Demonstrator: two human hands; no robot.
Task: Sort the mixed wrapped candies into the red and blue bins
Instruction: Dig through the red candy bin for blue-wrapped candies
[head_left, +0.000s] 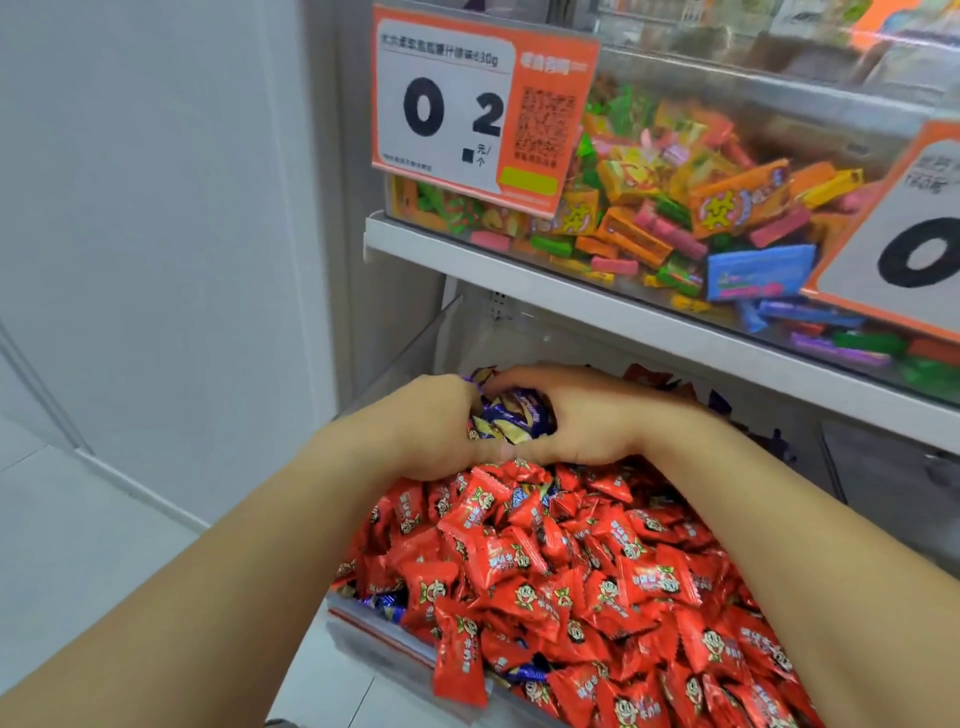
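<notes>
A clear bin (379, 639) on the lower shelf is heaped with red wrapped candies (550, 577). A few blue wrapped candies (387, 605) show among them near the front left. At the back of the heap my left hand (421, 426) and my right hand (582, 415) cup together around a bunch of blue and gold wrapped candies (511, 415). Fingers of both hands curl round that bunch, which sits just above the red pile.
The upper shelf (571, 306) overhangs my hands and carries a clear bin of mixed bright candies (675, 208). Orange price signs (467, 104) hang at its front. A white wall panel (156, 208) stands to the left; more blue candies (779, 441) lie right.
</notes>
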